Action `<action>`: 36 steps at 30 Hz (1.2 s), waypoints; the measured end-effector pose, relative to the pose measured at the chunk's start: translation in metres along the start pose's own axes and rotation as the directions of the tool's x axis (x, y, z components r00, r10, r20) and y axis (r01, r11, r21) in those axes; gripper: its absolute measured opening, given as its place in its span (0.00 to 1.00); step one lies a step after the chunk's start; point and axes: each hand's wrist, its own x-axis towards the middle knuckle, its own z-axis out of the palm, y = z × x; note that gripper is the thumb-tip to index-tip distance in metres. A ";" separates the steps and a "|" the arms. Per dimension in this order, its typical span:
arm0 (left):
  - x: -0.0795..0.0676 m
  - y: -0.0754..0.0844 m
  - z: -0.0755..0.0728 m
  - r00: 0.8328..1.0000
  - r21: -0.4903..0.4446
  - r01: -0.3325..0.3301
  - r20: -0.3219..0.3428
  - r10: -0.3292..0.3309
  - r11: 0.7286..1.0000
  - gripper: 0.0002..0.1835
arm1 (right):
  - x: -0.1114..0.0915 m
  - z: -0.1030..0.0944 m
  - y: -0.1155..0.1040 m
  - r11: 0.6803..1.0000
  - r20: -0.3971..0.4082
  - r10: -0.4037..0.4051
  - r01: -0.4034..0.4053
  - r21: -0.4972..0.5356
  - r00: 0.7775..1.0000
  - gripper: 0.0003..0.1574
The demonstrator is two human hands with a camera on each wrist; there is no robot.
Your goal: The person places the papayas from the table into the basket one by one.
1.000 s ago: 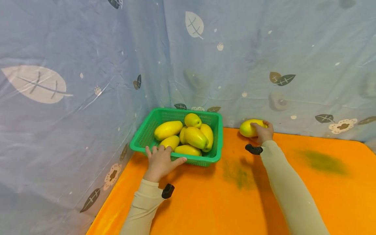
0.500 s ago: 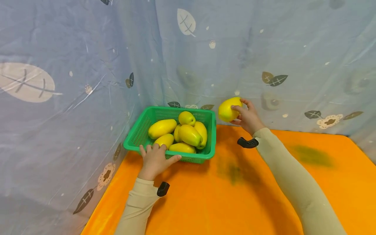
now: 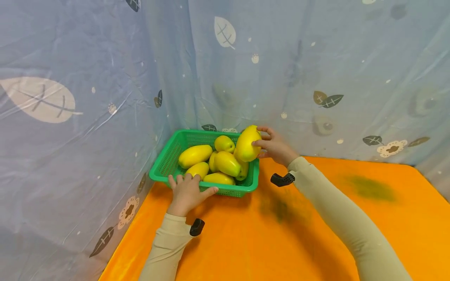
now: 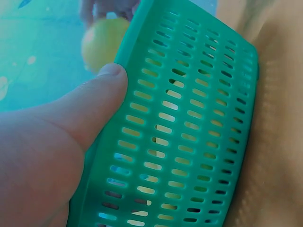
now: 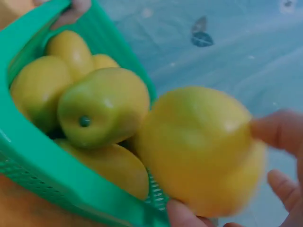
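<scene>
**Yellow fruit held over the right end of the green basket**

The right hand [image 3: 275, 147] grips a yellow mango-shaped fruit [image 3: 248, 143], fingers and thumb curled round its right side. The fruit is tilted, with its upper end toward the backdrop, and sits above the right end of the green perforated basket [image 3: 165, 164]. In the head view its lower edge overlaps the fruits already in the basket; contact with them cannot be confirmed. In the right wrist view the held fruit [image 5: 201, 149] fills the foreground, blurred, just beside the green rim [image 5: 71, 182].

The left hand [image 3: 188, 191] holds the near wall of the basket at its left portion. The fingers hook over the rim and the thumb lies along the outside of the wall. The left wrist view shows the thumb [image 4: 92, 101] pressed against the slotted wall [image 4: 189, 127].

The basket stands on the orange tabletop [image 3: 299, 238] in the back left corner, close to the blue leaf-printed cloth backdrop [image 3: 88, 78]. It contains a pile of yellow fruits [image 3: 211, 162]; at least five are visible in the head view. Both forearms wear beige sleeves [image 3: 337, 218], each with a black wrist-mounted device [image 3: 282, 179].
</scene>
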 end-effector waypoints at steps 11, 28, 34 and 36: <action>-0.002 0.002 0.003 1.000 -0.016 -0.008 -0.017 0.007 1.000 0.43 | -0.005 0.017 0.009 0.991 -0.016 -0.012 0.010 -0.133 1.000 0.42; -0.004 0.005 0.005 1.000 -0.041 -0.016 0.016 0.017 0.999 0.43 | -0.088 -0.061 0.025 0.796 -0.183 -0.232 0.078 -0.600 0.955 0.51; -0.007 0.002 0.003 1.000 -0.038 -0.010 0.014 0.011 0.999 0.43 | -0.132 -0.106 0.038 0.735 -0.247 -0.199 -0.022 -0.678 0.948 0.56; -0.007 0.001 0.002 1.000 -0.039 -0.011 0.023 0.012 0.999 0.44 | -0.144 -0.116 0.047 0.721 -0.276 -0.176 -0.067 -0.690 0.945 0.57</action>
